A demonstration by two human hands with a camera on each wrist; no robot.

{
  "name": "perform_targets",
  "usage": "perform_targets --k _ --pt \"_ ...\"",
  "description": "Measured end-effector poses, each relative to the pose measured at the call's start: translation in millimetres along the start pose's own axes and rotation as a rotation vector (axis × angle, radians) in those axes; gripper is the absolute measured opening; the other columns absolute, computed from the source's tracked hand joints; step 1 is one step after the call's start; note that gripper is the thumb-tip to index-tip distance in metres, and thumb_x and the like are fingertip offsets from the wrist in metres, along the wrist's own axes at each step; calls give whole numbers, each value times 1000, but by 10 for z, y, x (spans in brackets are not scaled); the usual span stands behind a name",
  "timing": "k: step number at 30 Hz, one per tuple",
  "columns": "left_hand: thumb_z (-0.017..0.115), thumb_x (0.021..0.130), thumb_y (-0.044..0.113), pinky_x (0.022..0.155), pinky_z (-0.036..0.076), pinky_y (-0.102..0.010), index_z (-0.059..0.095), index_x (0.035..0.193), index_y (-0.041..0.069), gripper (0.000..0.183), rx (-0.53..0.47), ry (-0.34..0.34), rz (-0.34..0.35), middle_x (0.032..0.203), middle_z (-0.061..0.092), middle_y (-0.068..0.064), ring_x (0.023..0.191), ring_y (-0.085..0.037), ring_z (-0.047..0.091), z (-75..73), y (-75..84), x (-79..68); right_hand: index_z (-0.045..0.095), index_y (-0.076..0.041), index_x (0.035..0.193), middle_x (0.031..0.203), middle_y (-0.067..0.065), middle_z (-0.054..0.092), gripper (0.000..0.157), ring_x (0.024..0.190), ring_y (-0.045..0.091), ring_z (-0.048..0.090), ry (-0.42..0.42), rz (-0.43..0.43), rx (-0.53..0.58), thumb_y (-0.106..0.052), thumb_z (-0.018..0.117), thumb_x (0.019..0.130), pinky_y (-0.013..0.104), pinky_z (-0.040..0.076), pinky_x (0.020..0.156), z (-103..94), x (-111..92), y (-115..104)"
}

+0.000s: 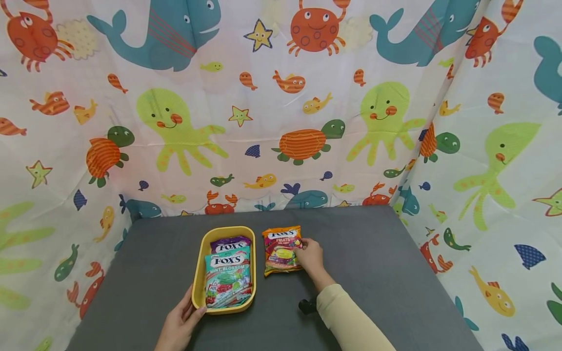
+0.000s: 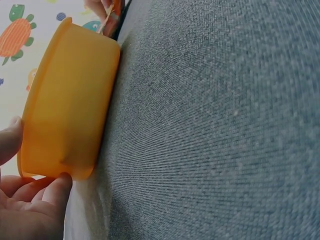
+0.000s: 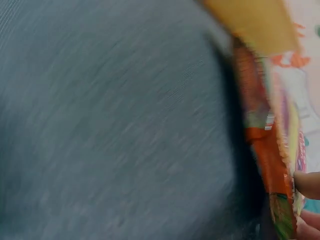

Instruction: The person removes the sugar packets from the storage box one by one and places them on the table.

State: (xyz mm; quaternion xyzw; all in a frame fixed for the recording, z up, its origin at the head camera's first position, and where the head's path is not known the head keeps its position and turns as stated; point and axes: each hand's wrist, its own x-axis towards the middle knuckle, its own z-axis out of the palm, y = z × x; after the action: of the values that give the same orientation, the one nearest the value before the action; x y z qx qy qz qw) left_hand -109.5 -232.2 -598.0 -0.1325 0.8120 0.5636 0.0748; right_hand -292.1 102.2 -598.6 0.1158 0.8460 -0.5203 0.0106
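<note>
A yellow plastic container [image 1: 200,273] stands on the dark grey table, holding a teal Fox's Mint Blossom candy bag [image 1: 228,278] that partly covers a purple Fox's bag [image 1: 230,242]. My left hand [image 1: 179,319] grips the container's near-left corner; in the left wrist view, the thumb and fingers hold the corner of its yellow wall [image 2: 75,95]. To the right of the container, my right hand [image 1: 312,257] pinches the right edge of an orange and red Fox's Fruits candy bag [image 1: 279,251]. The right wrist view shows this bag [image 3: 272,160] edge-on, blurred, with a dark shadow beside it.
A fabric with printed sea animals [image 1: 254,117] hangs behind the table [image 1: 364,253] and along both sides. A small black object [image 1: 307,306] sits by the right sleeve [image 1: 347,312].
</note>
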Motion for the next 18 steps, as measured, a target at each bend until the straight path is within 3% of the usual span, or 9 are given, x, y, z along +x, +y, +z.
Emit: perform_targets --k 3,6,13,18 --pt "63 100 40 106 52 -34 12 163 8 88 -5 -3 4 165 20 -23 147 -34 32 -6 9 -4 66 2 127 111 18 73 42 97 30 71 84 -113 -213 -20 75 91 47 63 83 4 -37 -7" --pt "63 100 40 106 52 -34 12 163 7 87 -7 0 13 165 21 -23 147 -34 33 -6 15 -11 67 -1 125 111 17 73 42 98 31 70 108 -132 -313 -25 76 91 50 61 86 -4 -59 -18" --pt "62 101 40 106 51 -35 14 162 5 86 4 7 18 164 22 -25 146 -35 33 0 4 -14 65 0 126 113 18 70 46 100 31 67 105 -126 -359 -27 78 91 51 60 91 -30 -78 -45" --pt "63 100 41 105 52 -34 14 162 5 87 7 7 15 164 22 -25 146 -35 33 1 -17 0 66 2 127 114 19 66 46 108 35 62 145 -197 -372 -23 77 91 52 57 96 -53 -135 -180"
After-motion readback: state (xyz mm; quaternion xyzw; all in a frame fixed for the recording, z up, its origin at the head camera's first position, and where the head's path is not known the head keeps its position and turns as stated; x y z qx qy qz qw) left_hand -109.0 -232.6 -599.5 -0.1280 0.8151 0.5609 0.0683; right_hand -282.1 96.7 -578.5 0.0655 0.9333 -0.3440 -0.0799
